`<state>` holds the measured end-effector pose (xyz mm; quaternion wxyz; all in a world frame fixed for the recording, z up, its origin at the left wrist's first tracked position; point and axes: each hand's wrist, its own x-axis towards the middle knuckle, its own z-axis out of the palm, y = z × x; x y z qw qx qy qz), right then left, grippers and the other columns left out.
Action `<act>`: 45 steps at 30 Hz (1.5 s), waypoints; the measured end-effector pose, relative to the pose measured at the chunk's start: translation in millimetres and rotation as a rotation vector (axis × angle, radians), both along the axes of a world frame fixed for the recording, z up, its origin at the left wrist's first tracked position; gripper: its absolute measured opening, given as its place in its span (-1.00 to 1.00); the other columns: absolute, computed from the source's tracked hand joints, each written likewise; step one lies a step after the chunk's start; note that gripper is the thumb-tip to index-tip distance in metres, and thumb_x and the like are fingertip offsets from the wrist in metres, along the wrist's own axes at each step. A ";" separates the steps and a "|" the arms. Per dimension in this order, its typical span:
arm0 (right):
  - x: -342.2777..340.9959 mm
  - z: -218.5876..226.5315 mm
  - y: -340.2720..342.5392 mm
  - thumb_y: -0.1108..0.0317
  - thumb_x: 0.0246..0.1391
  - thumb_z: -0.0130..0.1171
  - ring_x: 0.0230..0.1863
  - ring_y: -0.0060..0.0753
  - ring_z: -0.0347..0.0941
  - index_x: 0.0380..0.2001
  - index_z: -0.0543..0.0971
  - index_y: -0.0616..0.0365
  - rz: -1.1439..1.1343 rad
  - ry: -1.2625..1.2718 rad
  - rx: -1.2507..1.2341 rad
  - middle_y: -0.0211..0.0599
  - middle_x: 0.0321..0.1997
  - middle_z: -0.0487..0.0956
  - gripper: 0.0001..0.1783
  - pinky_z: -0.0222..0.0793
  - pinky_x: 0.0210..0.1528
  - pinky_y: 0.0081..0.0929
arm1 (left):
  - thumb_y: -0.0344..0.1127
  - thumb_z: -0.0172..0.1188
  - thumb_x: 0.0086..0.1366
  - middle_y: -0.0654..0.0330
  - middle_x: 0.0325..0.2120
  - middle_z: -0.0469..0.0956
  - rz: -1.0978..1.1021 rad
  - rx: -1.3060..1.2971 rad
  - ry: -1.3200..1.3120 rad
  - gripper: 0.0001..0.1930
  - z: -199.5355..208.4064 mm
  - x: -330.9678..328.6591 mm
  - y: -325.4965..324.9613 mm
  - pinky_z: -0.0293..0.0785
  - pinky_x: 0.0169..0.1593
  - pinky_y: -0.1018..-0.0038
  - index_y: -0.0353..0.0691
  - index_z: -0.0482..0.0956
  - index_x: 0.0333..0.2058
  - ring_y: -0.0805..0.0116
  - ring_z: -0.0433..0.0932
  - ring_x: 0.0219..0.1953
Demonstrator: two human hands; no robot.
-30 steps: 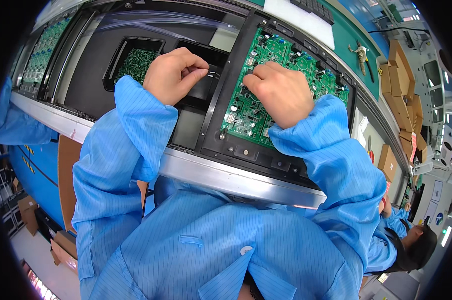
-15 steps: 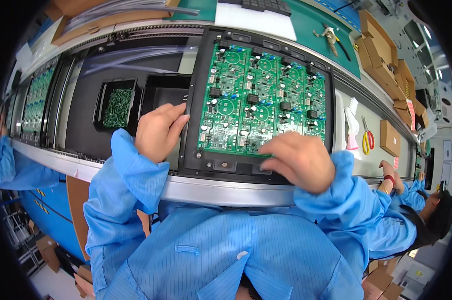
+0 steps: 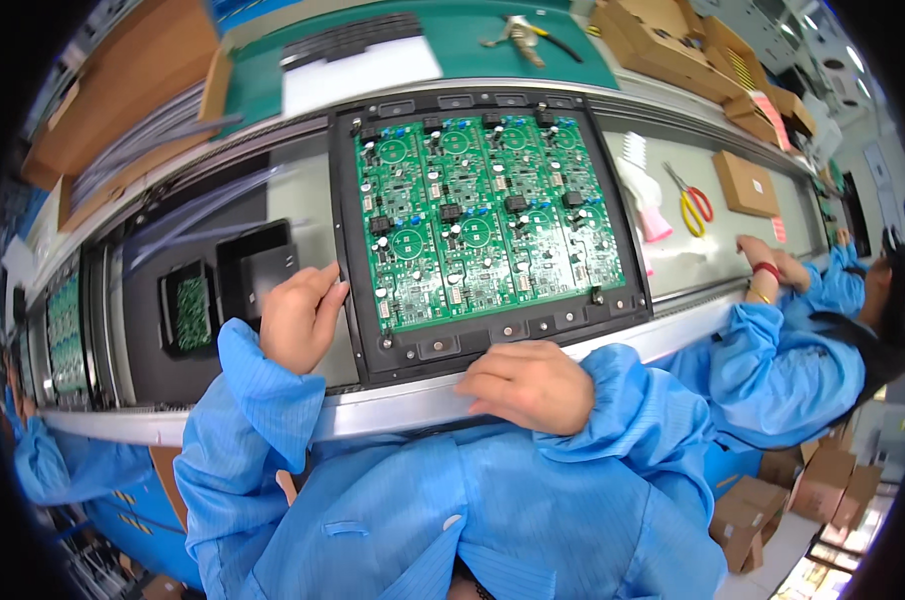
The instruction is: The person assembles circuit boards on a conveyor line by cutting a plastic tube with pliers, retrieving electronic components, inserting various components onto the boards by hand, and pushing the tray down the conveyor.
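Note:
In front of me lies a black carrier frame (image 3: 493, 330) holding a panel of several green circuit boards (image 3: 485, 262), set with black blocks, capacitors and small parts. My left hand (image 3: 301, 318) is at the frame's left edge, thumb and fingers closed together on it. My right hand (image 3: 529, 386) lies over the silver rail (image 3: 393, 410) just below the frame's front edge. Its fingers are loosely bent, and no object shows in them.
Left of the frame are a black bin (image 3: 190, 312) of small green parts and another black bin (image 3: 256, 268). To the right lie a white bottle (image 3: 641, 185), scissors (image 3: 691, 205) and a small carton (image 3: 746, 183). A co-worker's hand (image 3: 765, 262) rests near there. Pliers (image 3: 525, 42) lie behind.
My right hand has moved off the circuit boards, down and left onto the rail. My left hand stays at the frame's left edge. The whole view has shifted and turned.

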<state>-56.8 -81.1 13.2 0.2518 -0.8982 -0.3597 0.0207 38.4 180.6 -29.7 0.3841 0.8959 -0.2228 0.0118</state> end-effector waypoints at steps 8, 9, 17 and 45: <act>-19.5 -25.3 93.8 0.32 -0.06 0.18 -0.34 -0.38 0.42 -0.30 0.48 0.09 -0.073 -0.009 0.058 -0.40 -0.30 0.48 -0.78 0.36 -0.27 -0.56 | -0.42 0.07 0.12 0.09 -0.55 0.48 -0.246 -0.026 0.018 -0.80 -17.5 19.9 19.0 0.32 -0.43 0.32 -0.38 0.47 -0.27 0.11 0.43 -0.54; -20.4 -28.6 107.2 0.32 -0.06 0.18 -0.34 -0.38 0.42 -0.30 0.48 0.09 -0.094 -0.017 0.050 -0.40 -0.30 0.48 -0.78 0.36 -0.27 -0.56 | -0.42 0.07 0.12 0.09 -0.55 0.48 -0.267 -0.033 0.011 -0.80 -18.1 22.7 21.5 0.32 -0.43 0.32 -0.38 0.47 -0.27 0.11 0.43 -0.54; -21.1 -52.8 183.1 0.33 -0.04 0.17 -0.34 -0.38 0.41 -0.30 0.48 0.10 -0.167 -0.035 0.154 -0.39 -0.31 0.47 -0.80 0.36 -0.27 -0.55 | -0.43 0.07 0.11 0.16 -0.53 0.47 -0.405 -0.071 0.010 -0.70 -44.3 34.0 28.5 0.31 -0.45 0.42 -0.39 0.43 -0.14 0.27 0.39 -0.58; -3.8 -65.0 231.4 0.34 -0.03 0.16 -0.34 -0.36 0.43 -0.31 0.48 0.08 -0.227 0.030 0.168 -0.38 -0.32 0.47 -0.82 0.37 -0.32 -0.53 | -0.54 0.10 0.11 0.17 -0.33 0.48 0.108 -0.017 -0.043 -0.69 -73.2 76.6 352.8 0.36 -0.25 0.56 -0.28 0.49 -0.12 0.39 0.43 -0.36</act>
